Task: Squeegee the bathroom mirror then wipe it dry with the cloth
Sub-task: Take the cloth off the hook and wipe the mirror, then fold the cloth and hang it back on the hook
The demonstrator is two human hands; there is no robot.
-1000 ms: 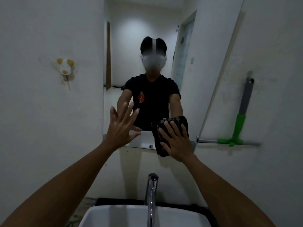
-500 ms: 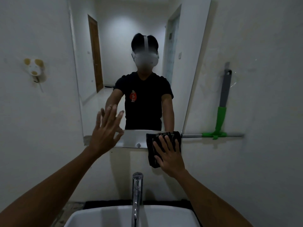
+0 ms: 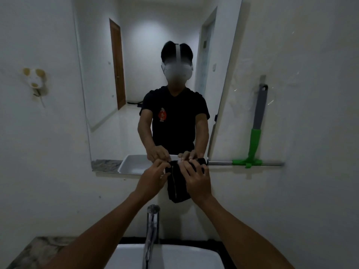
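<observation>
Head view: both hands meet at the lower edge of the mirror (image 3: 155, 74), centre of the frame.
Cloth (image 3: 177, 186): dark, limp; top edge at the mirror's bottom rim, remainder hanging down the wall above the faucet (image 3: 152, 226).
Left hand (image 3: 153, 179): fingertips pinching the cloth's upper left edge.
Right hand (image 3: 196, 180): fingers spread over the cloth's upper right part, pressing it to the surface.
Squeegee (image 3: 256, 131): right of frame, hung on the wall, blade down, untouched by either hand.
Handling estimate: cloth light, soft, liable to bunch; hold flat under the palm. Squeegee rigid; take by the green-and-grey handle.
Caution: mirror glass is fragile; apply moderate pressure.
</observation>
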